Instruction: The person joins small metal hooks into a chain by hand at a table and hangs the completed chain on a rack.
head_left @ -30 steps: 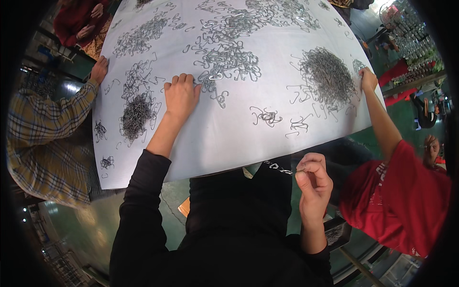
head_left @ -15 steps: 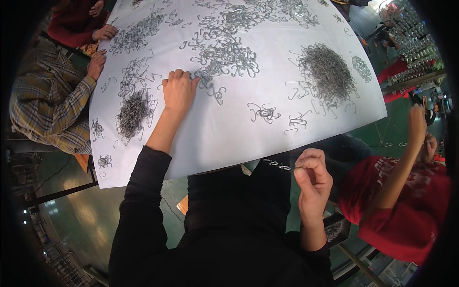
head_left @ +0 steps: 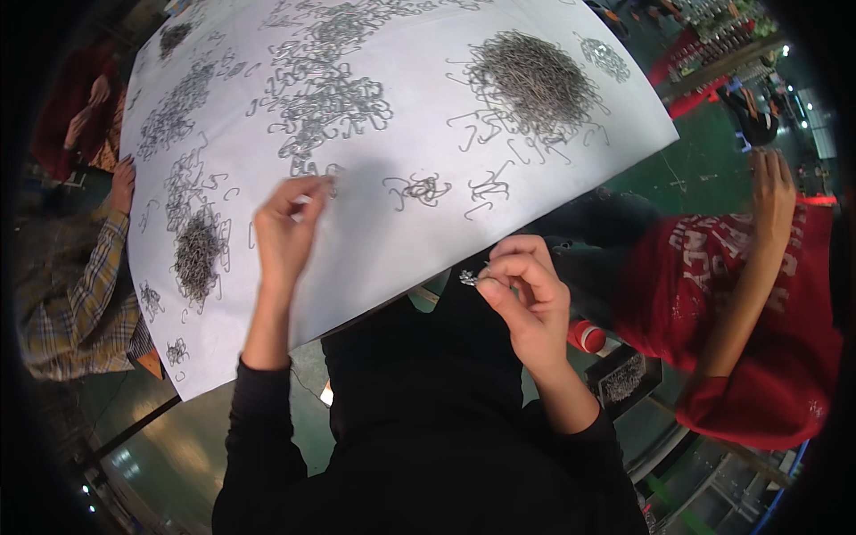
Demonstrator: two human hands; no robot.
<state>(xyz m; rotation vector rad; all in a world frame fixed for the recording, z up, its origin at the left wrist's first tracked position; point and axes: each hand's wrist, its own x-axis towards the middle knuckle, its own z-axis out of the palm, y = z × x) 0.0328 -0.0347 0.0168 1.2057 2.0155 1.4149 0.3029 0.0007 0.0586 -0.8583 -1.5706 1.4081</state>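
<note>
Above the white-covered table [head_left: 357, 294], my left hand [head_left: 287, 234] pinches thumb and finger together on a bent wire hook [head_left: 333, 181]. Most of its fingers curl inward. Just beyond it spreads a loose pile of silvery hooks [head_left: 325, 102]. My right hand [head_left: 533, 303], by the table's near edge, is closed in a pinch. A small cluster of shiny metal links [head_left: 468, 278] sticks out from its fingertips; whether these are the same hooks I cannot tell. Two small groups of wire hooks [head_left: 423, 189] lie on the table between my hands and a big dark pile.
A dense heap of dark wire hooks [head_left: 535, 85] sits at the far right, a smaller dark heap [head_left: 198, 259] at the left. One person in a red shirt [head_left: 740, 303] is close on my right; another in a plaid shirt [head_left: 80, 303] is at the left. Below right stands a metal-filled bin [head_left: 624, 379].
My left hand has lifted off the hook pile and come nearer me, pinching a hook. The right hand has moved left and up, and its dangling links are now bunched at the fingertips. The view has shifted.
</note>
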